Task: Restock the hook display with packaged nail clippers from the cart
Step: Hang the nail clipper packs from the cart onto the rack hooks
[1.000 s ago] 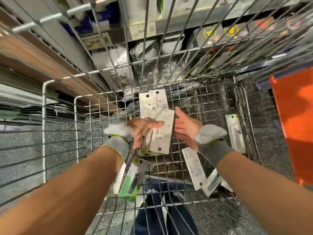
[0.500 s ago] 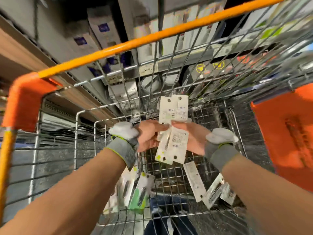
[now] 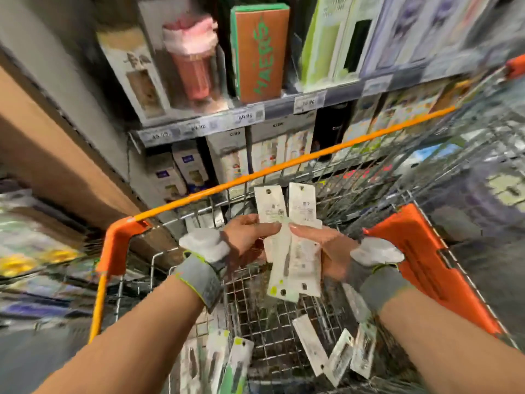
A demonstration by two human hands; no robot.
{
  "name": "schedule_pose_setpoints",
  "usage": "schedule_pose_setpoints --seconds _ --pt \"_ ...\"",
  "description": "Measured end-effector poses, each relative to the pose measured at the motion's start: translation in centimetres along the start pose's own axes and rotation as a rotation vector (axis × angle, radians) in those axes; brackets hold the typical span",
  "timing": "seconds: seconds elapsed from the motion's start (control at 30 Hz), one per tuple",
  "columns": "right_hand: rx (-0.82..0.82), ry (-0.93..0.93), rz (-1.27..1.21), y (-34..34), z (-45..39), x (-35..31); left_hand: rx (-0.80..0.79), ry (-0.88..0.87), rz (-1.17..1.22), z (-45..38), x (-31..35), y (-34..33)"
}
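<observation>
Both hands hold a small stack of white carded nail clipper packs (image 3: 289, 237) above the wire cart (image 3: 272, 331). My left hand (image 3: 247, 237) pinches the stack's left edge with thumb and fingers. My right hand (image 3: 326, 251) grips its right side, fingers curled behind the cards. Two cards stick up above the hands and the others hang down below them. More nail clipper packs (image 3: 335, 356) lie on the cart's mesh floor at the lower right, and several with green trim (image 3: 227, 362) lie at the lower left. No hook display is in view.
The cart's orange rim (image 3: 284, 166) crosses in front of a store shelf (image 3: 227, 123) with price tags and boxed goods. An orange plastic flap (image 3: 426, 265) stands at the cart's right. A brown panel (image 3: 56, 166) is at left. The picture is motion-blurred.
The view has tilted upward, so the shelf and the cart's orange rim fill more of the frame. Both hands with the stack have risen within the cart and closed together on the cards.
</observation>
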State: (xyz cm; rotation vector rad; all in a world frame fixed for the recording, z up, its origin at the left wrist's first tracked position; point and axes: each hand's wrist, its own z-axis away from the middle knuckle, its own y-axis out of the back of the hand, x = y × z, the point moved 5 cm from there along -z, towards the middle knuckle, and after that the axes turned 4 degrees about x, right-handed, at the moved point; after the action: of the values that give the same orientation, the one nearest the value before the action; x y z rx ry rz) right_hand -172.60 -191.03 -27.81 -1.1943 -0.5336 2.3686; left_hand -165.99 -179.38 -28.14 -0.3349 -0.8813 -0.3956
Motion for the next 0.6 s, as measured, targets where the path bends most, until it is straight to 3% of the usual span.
schedule_pose_setpoints --seconds 0.27,0.4,0.47,0.6 --pt "0.134 0.118 0.007 -1.3 6.9 -5.9 0.117 -0.179 -0.108 7.6 7.1 -2.0" --pt "0.147 0.281 -0.017 -4.1 12.6 -9.8 0.138 -0.280 -0.126 14.3 11.3 -3.4" --pt "0.187 0.325 -0.009 -5.3 14.5 -11.3 0.111 -0.300 -0.092 16.6 12.7 -3.6" --pt "0.199 0.420 0.003 -8.5 18.8 -14.6 -0.042 -0.442 0.206 23.1 16.1 -4.4"
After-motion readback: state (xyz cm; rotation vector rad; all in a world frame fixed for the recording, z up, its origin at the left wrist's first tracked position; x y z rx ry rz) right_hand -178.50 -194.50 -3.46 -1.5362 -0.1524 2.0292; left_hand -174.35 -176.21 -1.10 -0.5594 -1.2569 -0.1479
